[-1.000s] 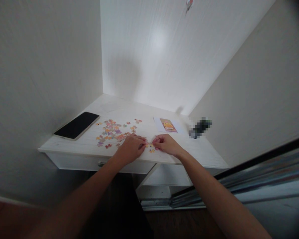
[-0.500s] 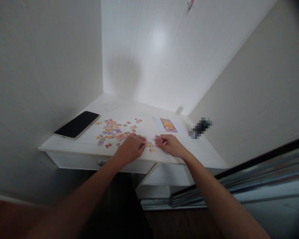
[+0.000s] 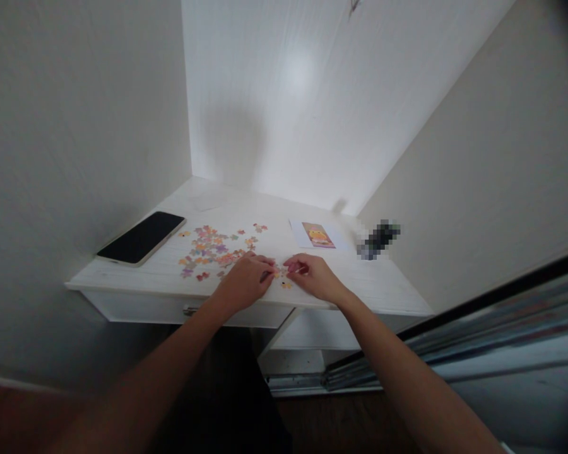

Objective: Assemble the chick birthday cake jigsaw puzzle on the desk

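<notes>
Small colourful jigsaw puzzle pieces [image 3: 211, 246] lie loosely spread on the white desk, left of centre. A little group of puzzle pieces [image 3: 285, 285] sits between my hands, close to the desk's front edge. My left hand [image 3: 247, 279] rests at the group's left side, thumb and fingers pinched together; what they grip is hidden. From the right, my right hand [image 3: 316, 277] reaches in with curled fingers, its fingertips closed around what looks like a puzzle piece beside the group. Both hands cover part of the pieces.
A phone [image 3: 142, 237] with a dark screen lies at the desk's left. Behind my right hand is a picture card [image 3: 319, 235] on white paper. A pixelated dark object [image 3: 378, 239] stands at the right. Walls enclose the white desk [image 3: 378, 287] at the back and sides.
My right hand has moved slightly left, closer to my left hand and over the small group of pieces. The whole view has shifted a little. The spread pieces lie as before.
</notes>
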`<state>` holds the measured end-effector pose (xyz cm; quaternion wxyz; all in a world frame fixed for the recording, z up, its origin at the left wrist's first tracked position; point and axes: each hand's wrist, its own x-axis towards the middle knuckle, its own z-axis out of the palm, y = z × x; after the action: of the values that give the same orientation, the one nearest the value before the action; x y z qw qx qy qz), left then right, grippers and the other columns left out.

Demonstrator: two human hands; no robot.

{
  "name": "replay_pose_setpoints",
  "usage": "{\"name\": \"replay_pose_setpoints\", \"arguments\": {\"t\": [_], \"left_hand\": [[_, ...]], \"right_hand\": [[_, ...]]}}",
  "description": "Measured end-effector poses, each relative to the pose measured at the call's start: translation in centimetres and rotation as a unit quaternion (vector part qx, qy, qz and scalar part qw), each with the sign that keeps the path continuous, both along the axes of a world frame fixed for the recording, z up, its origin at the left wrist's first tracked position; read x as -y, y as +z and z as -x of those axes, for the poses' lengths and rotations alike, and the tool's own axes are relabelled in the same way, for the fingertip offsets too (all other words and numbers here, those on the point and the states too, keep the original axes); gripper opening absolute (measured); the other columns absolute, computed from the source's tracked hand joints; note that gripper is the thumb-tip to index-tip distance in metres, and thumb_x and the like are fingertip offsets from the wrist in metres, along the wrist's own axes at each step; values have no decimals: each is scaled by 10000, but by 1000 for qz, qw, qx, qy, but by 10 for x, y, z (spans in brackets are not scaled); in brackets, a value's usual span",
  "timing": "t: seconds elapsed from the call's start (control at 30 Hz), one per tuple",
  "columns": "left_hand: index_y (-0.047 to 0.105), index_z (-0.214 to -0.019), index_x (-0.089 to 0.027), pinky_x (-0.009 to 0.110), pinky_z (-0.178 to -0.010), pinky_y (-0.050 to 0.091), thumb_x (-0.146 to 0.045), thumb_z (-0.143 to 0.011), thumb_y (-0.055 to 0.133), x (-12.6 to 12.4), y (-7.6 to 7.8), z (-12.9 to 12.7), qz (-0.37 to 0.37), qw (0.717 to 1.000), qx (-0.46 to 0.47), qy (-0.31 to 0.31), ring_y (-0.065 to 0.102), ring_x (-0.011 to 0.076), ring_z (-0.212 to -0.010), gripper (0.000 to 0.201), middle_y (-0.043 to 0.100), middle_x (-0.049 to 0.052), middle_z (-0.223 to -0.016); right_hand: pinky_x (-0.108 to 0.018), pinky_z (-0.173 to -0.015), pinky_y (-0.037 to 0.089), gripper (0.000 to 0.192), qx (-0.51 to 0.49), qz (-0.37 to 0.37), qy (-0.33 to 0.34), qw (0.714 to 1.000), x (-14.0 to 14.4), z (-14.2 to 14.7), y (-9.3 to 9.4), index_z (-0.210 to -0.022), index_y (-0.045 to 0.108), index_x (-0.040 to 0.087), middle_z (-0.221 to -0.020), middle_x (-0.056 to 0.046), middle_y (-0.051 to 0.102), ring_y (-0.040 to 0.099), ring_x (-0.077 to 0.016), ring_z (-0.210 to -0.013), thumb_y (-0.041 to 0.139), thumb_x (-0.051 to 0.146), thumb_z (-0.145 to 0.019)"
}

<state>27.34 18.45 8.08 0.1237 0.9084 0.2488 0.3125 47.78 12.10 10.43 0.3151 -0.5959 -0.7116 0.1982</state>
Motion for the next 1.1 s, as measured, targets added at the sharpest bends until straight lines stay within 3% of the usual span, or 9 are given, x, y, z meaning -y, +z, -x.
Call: {"name": "replay_pose_setpoints", "arguments": {"t": [0.17, 0.43, 0.7, 0.9, 1.1], "left_hand": [[758, -960, -202, 425, -943, 473, -219, -872, 567, -1, -2, 0, -1, 1000, 3, 0, 627, 248, -979, 211, 726, 52, -1073], [758, -957, -199, 414, -927, 471, -228, -885, 553, -2, -3, 0, -13, 1000, 2, -1, 625, 243, -957, 219, 726, 56, -1063], [757, -970, -204, 415, -938, 467, -209, -879, 570, -1, -1, -1, -4, 1000, 3, -5, 629, 243, -975, 208, 726, 60, -1073], [752, -968, -177, 424, -952, 457, -211, -883, 569, -2, -4, 0, -12, 1000, 5, -11, 641, 238, -970, 205, 730, 73, -1059], [755, -958, -186, 411, -953, 457, -206, -879, 568, -2, -5, -1, -11, 1000, 10, -11, 640, 230, -973, 204, 727, 63, -1068]], "right_hand": [[-237, -584, 427, 193, -123, 52, 23, 991, -10, -9, -3, -958, 659, 156, -695, 6, 628, 551, -109, -619, 635, 237, -785], [-276, -695, 494, 137, -119, 46, 75, 989, -25, -2, -5, -902, 691, 172, -871, -46, 722, 637, -132, -751, 599, 202, -805], [-265, -660, 492, 179, 32, -49, 37, 998, -6, 7, -2, -959, 711, 209, -946, -44, 714, 636, -143, -802, 659, 325, -833], [-348, -904, 473, 142, 118, -103, 108, 982, 0, 11, 1, -948, 732, 228, -962, -32, 731, 644, -166, -928, 609, 211, -878], [-357, -904, 470, 200, 170, -134, 128, 968, 4, 8, 4, -978, 727, 212, -994, -52, 725, 620, -179, -983, 545, 168, -906]]}}
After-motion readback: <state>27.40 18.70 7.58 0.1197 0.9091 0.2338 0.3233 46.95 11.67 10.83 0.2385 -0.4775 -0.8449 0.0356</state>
